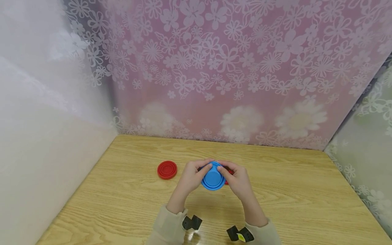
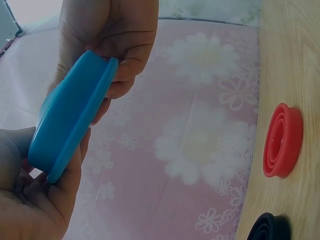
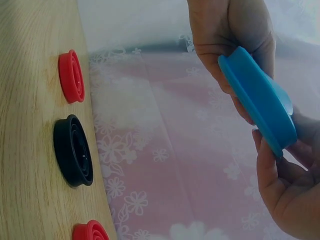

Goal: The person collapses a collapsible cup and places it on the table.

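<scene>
A blue collapsible cup (image 1: 213, 177) is held up between both hands, its round base facing the head camera. My left hand (image 1: 193, 173) pinches its left edge, thumb on the near face and fingers behind. On the opposite edge, my right hand (image 1: 238, 177) grips likewise. Both wrist views show the blue cup (image 2: 72, 115) side-on and tilted, a shallow disc with a projecting rim. Beyond the hands a black folded cup (image 3: 73, 151) lies on the table, mostly hidden in the head view. A red folded cup (image 2: 283, 140) sits to its right, partly behind my right hand.
Another red folded cup (image 1: 167, 169), showing concentric rings, lies on the wooden table (image 1: 122, 197) left of the hands. A pink flowered sheet (image 1: 214, 68) rises along the table's back edge. Pale sheets stand at the left and right sides.
</scene>
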Demonstrator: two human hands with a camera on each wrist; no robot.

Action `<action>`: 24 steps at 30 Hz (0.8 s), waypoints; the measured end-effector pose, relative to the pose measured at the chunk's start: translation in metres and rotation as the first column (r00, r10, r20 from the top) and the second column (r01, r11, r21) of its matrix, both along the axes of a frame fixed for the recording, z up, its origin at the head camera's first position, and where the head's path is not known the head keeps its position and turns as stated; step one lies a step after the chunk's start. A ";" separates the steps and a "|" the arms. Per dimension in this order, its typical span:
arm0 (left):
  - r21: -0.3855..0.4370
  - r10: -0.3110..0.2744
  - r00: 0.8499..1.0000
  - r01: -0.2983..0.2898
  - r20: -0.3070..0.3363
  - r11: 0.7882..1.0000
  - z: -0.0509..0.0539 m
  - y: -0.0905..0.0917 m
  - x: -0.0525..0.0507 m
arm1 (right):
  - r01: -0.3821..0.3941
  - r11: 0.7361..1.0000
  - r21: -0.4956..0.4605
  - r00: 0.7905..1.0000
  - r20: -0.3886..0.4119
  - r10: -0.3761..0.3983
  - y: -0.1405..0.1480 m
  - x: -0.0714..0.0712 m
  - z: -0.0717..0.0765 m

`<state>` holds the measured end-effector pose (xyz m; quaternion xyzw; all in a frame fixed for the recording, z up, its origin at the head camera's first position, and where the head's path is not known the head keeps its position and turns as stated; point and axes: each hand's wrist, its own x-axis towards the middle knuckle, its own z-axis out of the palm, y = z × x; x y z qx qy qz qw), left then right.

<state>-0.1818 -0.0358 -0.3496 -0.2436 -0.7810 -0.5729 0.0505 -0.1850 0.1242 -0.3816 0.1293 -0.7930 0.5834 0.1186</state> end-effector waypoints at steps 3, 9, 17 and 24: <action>-0.008 0.006 1.000 -0.006 0.000 1.000 0.000 0.000 0.000 | -0.018 1.000 -0.005 1.000 0.024 0.018 0.001 0.000 0.001; -0.018 0.020 1.000 -0.020 0.000 1.000 -0.002 0.002 -0.001 | -0.023 0.999 -0.047 0.997 0.070 0.026 0.002 0.000 0.001; 0.037 -0.005 0.999 0.004 0.045 0.999 -0.028 0.002 -0.018 | 0.031 0.998 -0.063 0.999 0.043 -0.029 0.001 -0.001 0.001; 0.105 -0.015 0.993 0.002 0.121 0.994 -0.034 -0.004 -0.023 | 0.102 0.985 -0.140 0.995 0.022 -0.100 0.003 0.000 0.004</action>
